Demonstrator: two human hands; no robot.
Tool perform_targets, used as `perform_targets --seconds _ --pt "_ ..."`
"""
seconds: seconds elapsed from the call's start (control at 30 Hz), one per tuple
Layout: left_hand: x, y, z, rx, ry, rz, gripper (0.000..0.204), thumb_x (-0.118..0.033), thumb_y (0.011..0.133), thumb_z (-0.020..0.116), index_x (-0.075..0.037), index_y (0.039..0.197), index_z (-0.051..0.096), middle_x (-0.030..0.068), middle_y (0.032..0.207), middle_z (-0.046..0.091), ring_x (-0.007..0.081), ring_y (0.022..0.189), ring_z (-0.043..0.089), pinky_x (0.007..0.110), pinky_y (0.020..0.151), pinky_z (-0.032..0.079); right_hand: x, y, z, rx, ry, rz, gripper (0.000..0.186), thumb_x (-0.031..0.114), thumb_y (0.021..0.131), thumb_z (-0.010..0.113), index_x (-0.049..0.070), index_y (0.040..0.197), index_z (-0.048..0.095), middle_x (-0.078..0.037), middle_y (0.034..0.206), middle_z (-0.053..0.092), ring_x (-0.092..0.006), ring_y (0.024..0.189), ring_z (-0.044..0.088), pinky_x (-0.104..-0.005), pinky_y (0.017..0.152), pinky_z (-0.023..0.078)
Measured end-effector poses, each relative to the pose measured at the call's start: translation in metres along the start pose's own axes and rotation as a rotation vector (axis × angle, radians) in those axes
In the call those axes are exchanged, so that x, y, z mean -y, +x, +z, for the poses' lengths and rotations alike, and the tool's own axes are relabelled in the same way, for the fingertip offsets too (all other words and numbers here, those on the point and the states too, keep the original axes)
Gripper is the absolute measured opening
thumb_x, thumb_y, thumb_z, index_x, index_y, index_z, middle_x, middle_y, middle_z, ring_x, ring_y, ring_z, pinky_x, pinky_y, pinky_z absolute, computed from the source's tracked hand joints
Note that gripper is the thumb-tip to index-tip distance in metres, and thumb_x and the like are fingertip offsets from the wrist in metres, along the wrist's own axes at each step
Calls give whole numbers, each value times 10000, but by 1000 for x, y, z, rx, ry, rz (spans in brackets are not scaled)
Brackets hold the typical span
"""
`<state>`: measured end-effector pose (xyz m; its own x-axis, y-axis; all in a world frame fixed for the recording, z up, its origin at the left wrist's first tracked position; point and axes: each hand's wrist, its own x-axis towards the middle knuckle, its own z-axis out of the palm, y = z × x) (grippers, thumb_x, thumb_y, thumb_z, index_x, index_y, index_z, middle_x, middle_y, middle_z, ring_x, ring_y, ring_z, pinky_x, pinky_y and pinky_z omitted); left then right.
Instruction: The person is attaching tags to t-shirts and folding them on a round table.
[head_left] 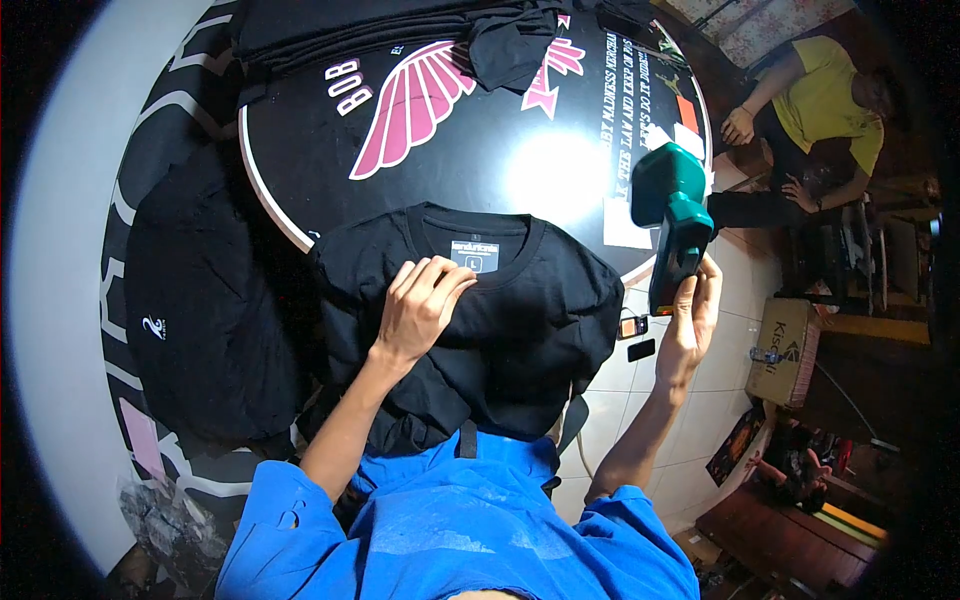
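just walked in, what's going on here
A person in blue has a black T-shirt spread in front of them. Their left hand is at its neckline, by the label. The right hand grips a green handheld tool, out to the T-shirt's right. Folded black garments are stacked across the table.

White glare (pixel 558 178) on black tabletop (pixel 310 165), dim right side, bowed edges

Black rounded counter (pixel 300 150), pale rim (pixel 275 211), carrying dark garments.
Surface bears a pink wing print (pixel 408 115); glare whitens one area. Folded black garments (pixel 350 38) are stacked at the far side, bunched black cloth (pixel 512 52) beside them; a black T-shirt (pixel 510 340) covers part of the near edge; white paper (pixel 624 226) lies right.
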<state>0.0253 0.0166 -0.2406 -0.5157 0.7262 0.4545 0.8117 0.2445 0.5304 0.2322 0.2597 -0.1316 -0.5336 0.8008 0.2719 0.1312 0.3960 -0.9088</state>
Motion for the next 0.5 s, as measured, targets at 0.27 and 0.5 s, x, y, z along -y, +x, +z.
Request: perform_targets --seconds 0.27,0.5 --pt "0 -2 -3 -54 18 56 132 -100 907 858 -72 1029 816 36 929 699 223 817 684 373 724 493 30 26 37 391 37 196 412 238 1095 724 79 1454 598 -36 1109 676 -101 1004 605 -297 893 514" --pt "2 -6 -5 -58 25 74 174 -81 930 819 -113 1100 835 21 939 667 219 826 664 358 740 498 33 42 70 668 -189 -65 569 291 960 890 73 1409 615 -106 1052 734 -198 952 693 -370 870 566"
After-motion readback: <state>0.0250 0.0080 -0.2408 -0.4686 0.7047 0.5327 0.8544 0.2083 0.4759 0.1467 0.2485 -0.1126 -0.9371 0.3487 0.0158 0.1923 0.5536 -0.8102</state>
